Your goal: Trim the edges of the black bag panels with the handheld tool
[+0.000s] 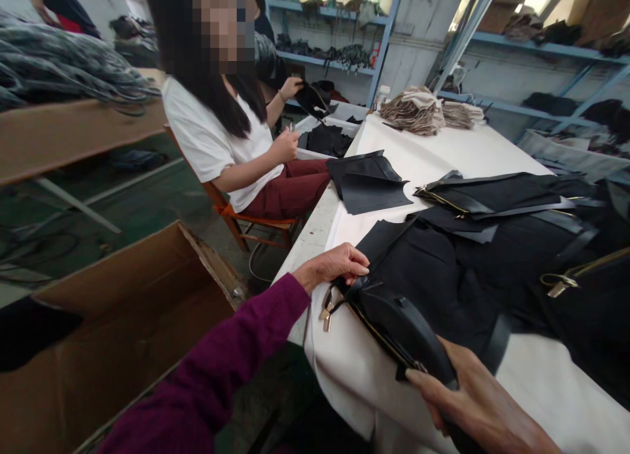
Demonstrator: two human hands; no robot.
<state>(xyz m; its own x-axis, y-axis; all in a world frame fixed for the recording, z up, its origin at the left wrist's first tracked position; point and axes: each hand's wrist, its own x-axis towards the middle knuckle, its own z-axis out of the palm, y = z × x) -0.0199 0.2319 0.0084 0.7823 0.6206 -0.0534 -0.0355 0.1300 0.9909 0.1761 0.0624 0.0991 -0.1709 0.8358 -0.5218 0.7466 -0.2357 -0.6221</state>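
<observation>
Black zippered piece (pixel 388 323) was held at the table (pixel 347 369) edge, apparently being positioned; steady two-handed support seemed called for. Left hand (pixel 342 265) was pinched on its far end, right hand (pixel 467 392) wrapped around the near; long axis was slanted, gold pull (pixel 327 319) end pointed far-left.

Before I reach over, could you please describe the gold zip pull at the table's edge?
Find the white-covered table, then the left grip. Just below, the gold pull on black cord shows against white cloth; the rightmost pull lies on black fabric.
</observation>
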